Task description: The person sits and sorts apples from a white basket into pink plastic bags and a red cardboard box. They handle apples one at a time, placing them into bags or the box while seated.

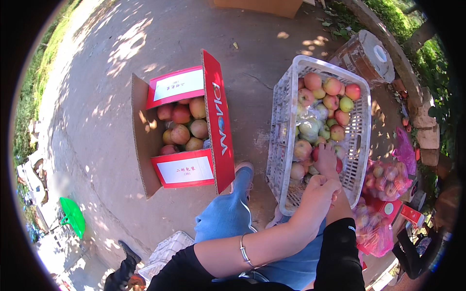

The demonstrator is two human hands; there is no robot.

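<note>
My right hand (326, 160) reaches down into a white plastic crate (295, 109), its fingers among the apples. A red apple (315, 154) lies beside its thumb side; whether the fingers grip anything is hidden. Closed into a loose fist, my left hand (322, 186) crosses over my right wrist. I cannot tell if it touches that wrist. Some apples in the crate (309, 129) are wrapped in clear plastic, others are bare. Left of the crate, an open red cardboard box (222, 127) holds red-yellow apples (180, 134) between its raised flaps.
Pink bags of apples (387, 180) lie right of the crate, near a red box (386, 208). A weathered cylindrical block (364, 60) stands behind the crate. Another white crate (169, 251) and a person's dark-clad leg (122, 269) are at lower left. A cardboard box (258, 6) sits at the top.
</note>
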